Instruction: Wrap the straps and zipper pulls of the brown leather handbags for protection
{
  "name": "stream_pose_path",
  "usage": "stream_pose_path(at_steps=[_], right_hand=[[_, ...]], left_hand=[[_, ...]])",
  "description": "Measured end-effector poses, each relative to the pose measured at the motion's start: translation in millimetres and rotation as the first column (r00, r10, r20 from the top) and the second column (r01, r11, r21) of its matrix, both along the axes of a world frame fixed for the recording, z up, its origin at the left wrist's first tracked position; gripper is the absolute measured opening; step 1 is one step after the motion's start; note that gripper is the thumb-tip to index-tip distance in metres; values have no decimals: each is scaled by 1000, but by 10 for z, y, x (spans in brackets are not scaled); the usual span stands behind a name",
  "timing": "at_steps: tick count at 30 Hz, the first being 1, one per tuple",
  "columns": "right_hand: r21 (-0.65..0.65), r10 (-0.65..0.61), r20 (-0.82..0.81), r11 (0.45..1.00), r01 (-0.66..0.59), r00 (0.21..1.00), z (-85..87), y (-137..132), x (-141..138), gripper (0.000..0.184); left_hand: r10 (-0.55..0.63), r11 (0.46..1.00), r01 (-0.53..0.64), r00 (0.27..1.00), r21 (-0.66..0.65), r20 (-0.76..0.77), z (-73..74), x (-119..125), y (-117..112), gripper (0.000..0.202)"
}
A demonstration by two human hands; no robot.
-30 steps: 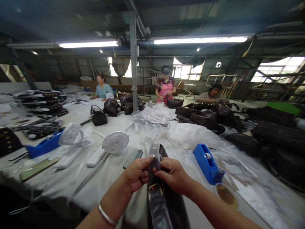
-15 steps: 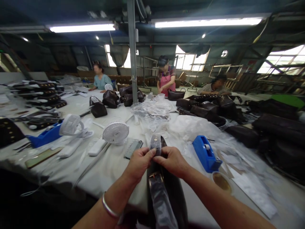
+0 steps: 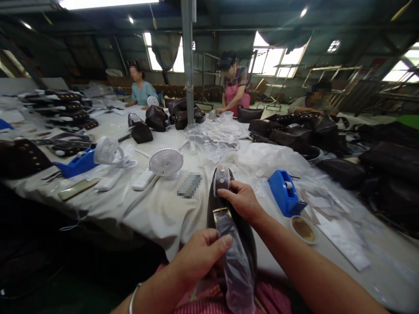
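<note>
A dark leather bag strap (image 3: 225, 205) with a gold buckle stands up from my lap over the table edge, its lower part wrapped in clear plastic film (image 3: 237, 266). My right hand (image 3: 244, 201) is closed round the strap just below its plastic-covered tip. My left hand (image 3: 201, 255) sits lower and nearer me, pinching the plastic film between thumb and fingers. A silver bangle shows on my left wrist.
The white-covered table (image 3: 153, 213) carries two small white fans (image 3: 166, 161), a blue tape dispenser (image 3: 284, 192), another blue one (image 3: 77, 162), a tape roll (image 3: 303, 229), clear bags and many dark handbags (image 3: 340, 174). Three people work at the far side. A steel post (image 3: 188, 65) rises mid-table.
My left hand has let go of the strap tip and dropped toward me onto the plastic wrap. The right hand stays at the top. The view has tilted down.
</note>
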State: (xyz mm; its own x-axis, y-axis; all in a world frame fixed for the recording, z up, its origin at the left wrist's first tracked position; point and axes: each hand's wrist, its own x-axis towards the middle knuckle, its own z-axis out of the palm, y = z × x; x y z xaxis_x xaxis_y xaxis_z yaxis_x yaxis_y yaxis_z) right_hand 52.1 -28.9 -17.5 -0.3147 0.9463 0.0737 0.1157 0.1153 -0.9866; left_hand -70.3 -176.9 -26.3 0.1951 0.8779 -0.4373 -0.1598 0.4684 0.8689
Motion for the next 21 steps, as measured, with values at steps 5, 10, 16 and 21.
stream_pose_path(at_steps=[5,10,16,21], right_hand=[[-73,3,-84,997,-9,996,14,-41,67,25],[-228,0,-220,972,-51,975,115,-241,82,31],[-412,-32,-378,901,-137,925,197,-632,19,38],[-424,-85,-338,903,-71,937,191,-694,53,38]], left_hand=[[220,975,-204,946,-93,238,59,126,17,34],[250,941,-289,944,174,218,254,50,-121,35],[80,980,-102,988,170,131,316,16,-254,33],[139,971,-189,944,145,300,357,-4,-135,40]])
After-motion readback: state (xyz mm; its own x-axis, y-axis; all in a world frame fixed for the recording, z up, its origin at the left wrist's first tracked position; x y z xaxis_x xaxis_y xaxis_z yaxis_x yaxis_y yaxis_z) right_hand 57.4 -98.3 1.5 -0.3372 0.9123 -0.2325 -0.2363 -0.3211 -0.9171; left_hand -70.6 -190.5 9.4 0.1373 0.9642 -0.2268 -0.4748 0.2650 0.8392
